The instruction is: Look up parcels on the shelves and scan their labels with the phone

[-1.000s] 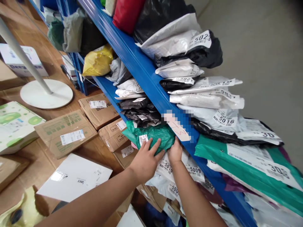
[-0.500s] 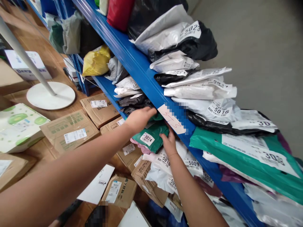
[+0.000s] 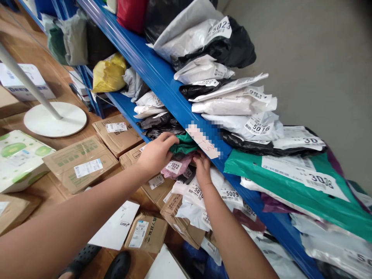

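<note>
My left hand is closed on the edge of a green plastic parcel bag, bunched up under the shelf's blue front beam. Below it lies a pink parcel bag with a label reading 5022, and a dark parcel shows beside it. My right hand reaches in at the right side of this pile, its fingers curled next to the pink bag. Their tips are partly hidden under the beam, so what they hold is unclear.
The blue shelf beam runs diagonally above my hands. Upper-tier parcels include a green bag labelled 3008. White parcels lie right of the pile. Cardboard boxes and a round white stand base occupy the floor.
The green bag labelled 5024 has been folded up and back by my left hand, hiding its label. The pink 5022 bag beneath is now uncovered. My right hand has shifted slightly left.
</note>
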